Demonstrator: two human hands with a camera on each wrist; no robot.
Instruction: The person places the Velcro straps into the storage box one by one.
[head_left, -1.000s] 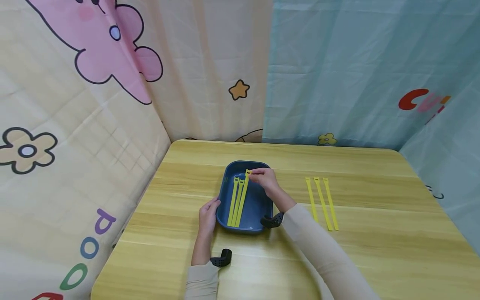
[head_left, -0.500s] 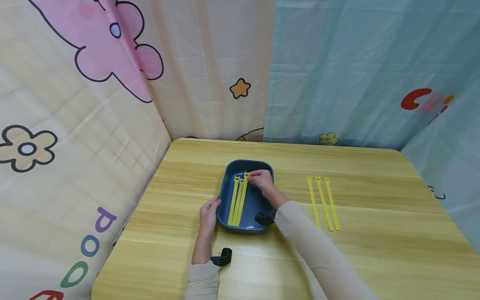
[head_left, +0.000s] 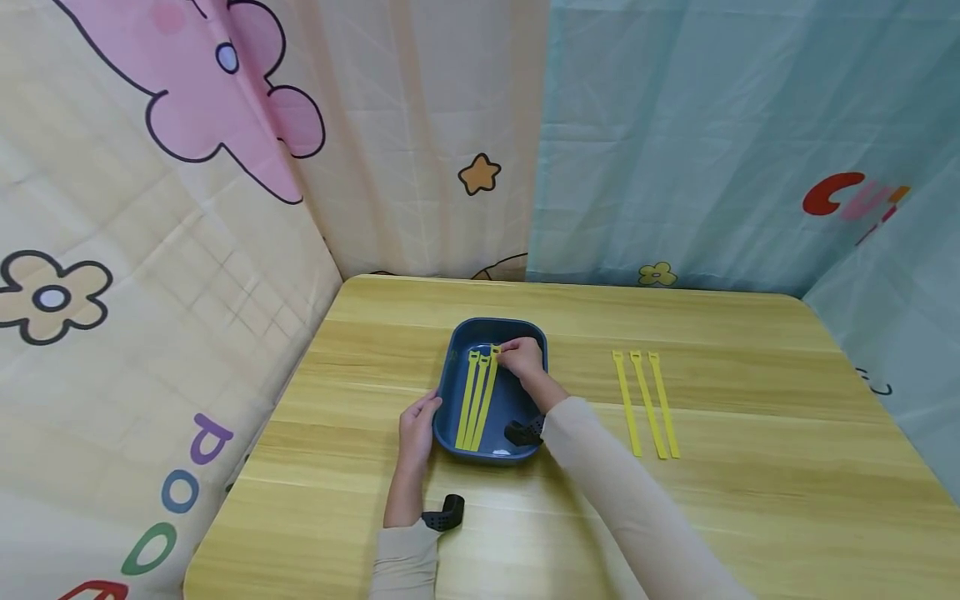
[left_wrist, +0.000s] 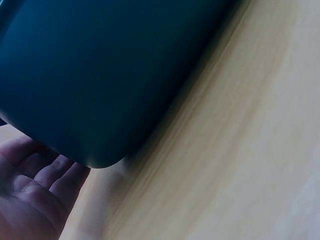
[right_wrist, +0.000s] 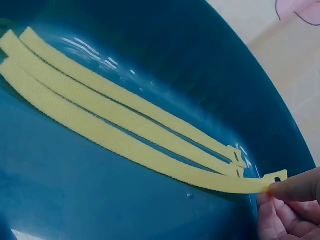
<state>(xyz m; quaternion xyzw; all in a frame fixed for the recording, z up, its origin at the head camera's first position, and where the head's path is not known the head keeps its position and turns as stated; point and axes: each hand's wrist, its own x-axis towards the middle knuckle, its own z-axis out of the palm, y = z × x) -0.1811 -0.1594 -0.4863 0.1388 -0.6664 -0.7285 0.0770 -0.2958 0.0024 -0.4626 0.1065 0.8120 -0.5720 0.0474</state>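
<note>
A dark blue tray (head_left: 510,408) stands on the wooden table, with yellow hook-and-loop cable ties inside. Two of these ties (head_left: 467,404) lie side by side on the tray's floor. My right hand (head_left: 523,358) pinches a third cable tie (right_wrist: 200,180) between thumb and finger, close to its slotted head. That head is slightly raised, while the strap's tail lies beside the others. At the tray's left side, my left hand (head_left: 417,425) touches the outer wall with extended fingers; the left wrist view shows its palm (left_wrist: 35,195), the fingertips partly hidden behind the tray.
To the right of the tray, three more yellow cable ties (head_left: 647,404) lie spaced apart on the table (head_left: 750,500). Printed curtains (head_left: 420,167) hang behind the table and along both sides.
My right hand has shifted slightly left, and its forearm has swung left over the tray's right edge. The pinched tie's head sits a little lower. My left hand stays in place.
</note>
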